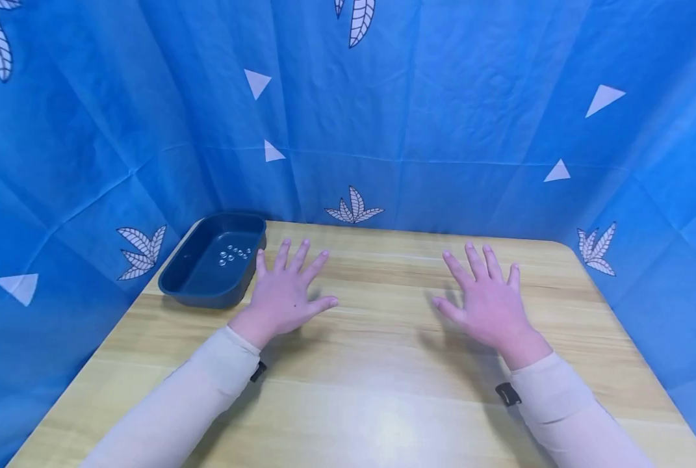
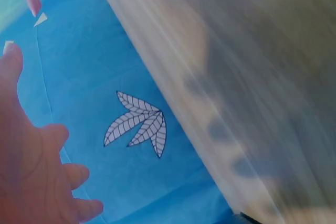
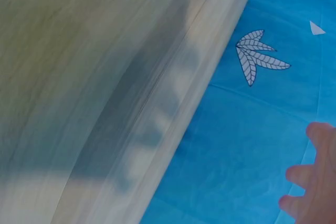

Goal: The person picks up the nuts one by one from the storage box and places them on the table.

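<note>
My left hand (image 1: 283, 296) is spread palm down above the table, its fingers straight and apart, holding nothing. Just left of it stands a dark blue rectangular tray (image 1: 175, 276), and the little finger overlaps the tray's right side in the head view. Several small clear, ring-like pieces (image 1: 231, 258) lie on the tray's floor; their exact kind is too small to tell. On the right, my right hand (image 1: 490, 302) hovers over the table with fingers fanned out and nothing in it. Each wrist view shows part of its own hand, the left (image 2: 31, 166) and the right (image 3: 317, 177), raised off the surface.
The light wooden table (image 1: 371, 364) has a rounded far right corner. Blue curtains (image 1: 464, 110) printed with white leaves and triangles hang behind it and along both sides. Shadows of the hands fall on the wood. A dark strap end (image 1: 507, 394) shows at the right cuff.
</note>
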Demonstrator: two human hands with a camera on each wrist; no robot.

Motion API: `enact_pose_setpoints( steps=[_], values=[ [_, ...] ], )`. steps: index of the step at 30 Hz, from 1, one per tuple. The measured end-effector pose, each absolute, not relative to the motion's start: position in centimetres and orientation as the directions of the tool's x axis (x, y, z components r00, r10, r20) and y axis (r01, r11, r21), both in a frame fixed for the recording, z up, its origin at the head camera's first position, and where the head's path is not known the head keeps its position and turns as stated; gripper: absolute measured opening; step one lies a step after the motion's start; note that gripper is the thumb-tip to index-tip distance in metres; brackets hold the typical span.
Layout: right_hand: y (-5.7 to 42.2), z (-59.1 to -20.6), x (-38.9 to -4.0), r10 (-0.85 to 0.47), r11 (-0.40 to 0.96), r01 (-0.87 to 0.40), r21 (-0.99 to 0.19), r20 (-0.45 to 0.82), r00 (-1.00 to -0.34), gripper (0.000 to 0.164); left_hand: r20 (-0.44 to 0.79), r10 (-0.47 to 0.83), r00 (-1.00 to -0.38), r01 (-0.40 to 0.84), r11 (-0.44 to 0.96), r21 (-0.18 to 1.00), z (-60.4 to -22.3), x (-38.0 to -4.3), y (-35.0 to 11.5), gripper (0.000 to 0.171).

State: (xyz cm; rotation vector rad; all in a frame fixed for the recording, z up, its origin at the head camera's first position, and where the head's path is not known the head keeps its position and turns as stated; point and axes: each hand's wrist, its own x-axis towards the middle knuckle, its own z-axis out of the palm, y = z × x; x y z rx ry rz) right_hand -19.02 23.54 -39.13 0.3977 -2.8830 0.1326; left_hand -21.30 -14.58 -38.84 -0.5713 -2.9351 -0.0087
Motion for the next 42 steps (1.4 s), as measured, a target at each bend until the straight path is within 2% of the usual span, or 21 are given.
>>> enact_pose_setpoints(
  steps=[13,19,34,42],
  values=[
    [23.3,-39.3,-19.1,-0.261,0.955,-0.285,-0.081,0.227,-0.938,0.091,0.156,0.299,-0.941,0.304,0.953,0.008,-38.2,-22.1,-18.4,0.101],
    [23.3,-39.4,-19.2,-0.265,0.952,-0.291,-0.091,0.229,-0.937,0.089,0.148,0.243,-0.959,0.254,0.965,0.062,-37.3,-23.2,-20.9,0.098],
    [23.5,-39.8,-18.8,-0.259,0.953,-0.285,-0.103,0.208,-0.943,0.089,0.015,0.051,-0.999,0.053,0.974,0.220,-37.6,-26.1,-29.9,0.098],
    [23.6,-40.0,-19.0,-0.261,0.952,-0.287,-0.104,0.214,-0.941,0.087,-0.047,0.008,-0.999,-0.003,0.970,0.242,-37.8,-27.4,-33.9,0.102]
  ],
)
